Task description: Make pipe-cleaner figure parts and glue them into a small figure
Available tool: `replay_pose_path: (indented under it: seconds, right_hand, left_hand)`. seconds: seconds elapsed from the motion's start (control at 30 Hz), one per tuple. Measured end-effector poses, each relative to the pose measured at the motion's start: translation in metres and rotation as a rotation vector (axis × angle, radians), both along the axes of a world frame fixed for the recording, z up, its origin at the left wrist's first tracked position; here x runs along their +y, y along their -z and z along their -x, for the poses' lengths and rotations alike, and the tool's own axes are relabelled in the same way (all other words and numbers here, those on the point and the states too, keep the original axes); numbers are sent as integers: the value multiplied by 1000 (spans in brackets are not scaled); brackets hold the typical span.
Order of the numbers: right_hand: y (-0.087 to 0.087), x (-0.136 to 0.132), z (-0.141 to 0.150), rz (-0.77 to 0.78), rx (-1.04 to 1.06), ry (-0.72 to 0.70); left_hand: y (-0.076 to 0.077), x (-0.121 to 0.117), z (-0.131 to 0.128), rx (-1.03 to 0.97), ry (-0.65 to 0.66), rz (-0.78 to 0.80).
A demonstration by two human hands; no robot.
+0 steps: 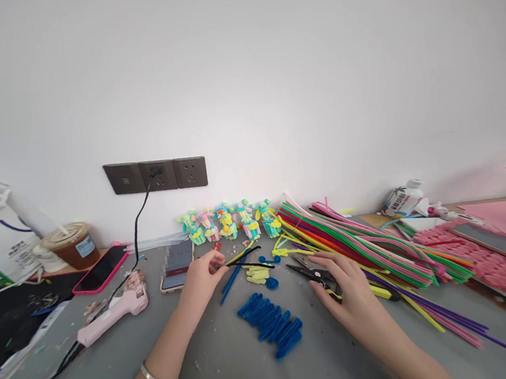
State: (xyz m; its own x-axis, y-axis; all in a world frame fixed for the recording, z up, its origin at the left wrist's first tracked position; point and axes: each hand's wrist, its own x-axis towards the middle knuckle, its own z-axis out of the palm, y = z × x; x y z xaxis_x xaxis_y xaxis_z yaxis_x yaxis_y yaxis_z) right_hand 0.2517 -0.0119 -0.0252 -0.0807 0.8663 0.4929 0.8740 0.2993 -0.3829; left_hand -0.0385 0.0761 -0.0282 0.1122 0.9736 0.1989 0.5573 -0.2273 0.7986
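Near mat (236, 375) seems open (pliers (318, 275), coils (271, 325) obstruct beyond).

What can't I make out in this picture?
All in the head view:
Black strands: the left hand hides whether they join.
Black hand tool: its handles are mostly under the right hand.
Phone screen by the left hand: partly pixelated.
Cup label: print too small.
White bag: cut off by the left edge.

Place: a craft corner, home or studio, hard to say!
Tabletop (207, 351): pink glue gun (113, 319), blazing sheaf of fuzzy stems (353, 242)
Back row: little fuzzy figures (226, 223) lined up by the wall (277, 78)
Sockets (158, 175): one plugged in
Left side: a takeaway drink (73, 249) beside a phone (102, 270)
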Motion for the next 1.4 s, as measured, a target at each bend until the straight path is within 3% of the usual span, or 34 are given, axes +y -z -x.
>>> replay_pose_path:
  seconds: [0.13,0.23,0.3,0.43,0.57,0.7,0.83,0.93,1.03,1.17,1.4]
  right_hand:
    - [-34,19,33,52,159,-162]
    - [-44,43,56,67,171,-207]
    - [-40,58,67,63,138,-211]
    - [-14,77,72,24,119,-184]
    - [-1,78,62,72,300,-218]
    - [-10,73,62,252,619,-317]
    - [-17,66,73,489,884,-519]
    - [-18,63,76,566,988,-583]
    - [-18,64,74,563,1066,-580]
    - [-17,65,70,556,1075,-576]
    - [-20,62,72,477,1112,-548]
  left_hand:
    - [1,-4,-3,94,39,-64]
    - [3,-5,-10,187,74,-111]
    - [6,-6,-15,287,86,-104]
    - [9,-4,-17,386,70,-93]
    - [9,1,-12,253,13,-176]
    - [1,-4,-15,22,-2,-217]
    - [-12,-22,-32,-186,225,-38]
    - [-17,-34,-42,-338,322,243]
    - [-19,-40,-46,-510,346,450]
    - [-21,-41,-46,-632,377,587]
    - [-24,-40,-45,-727,283,641]
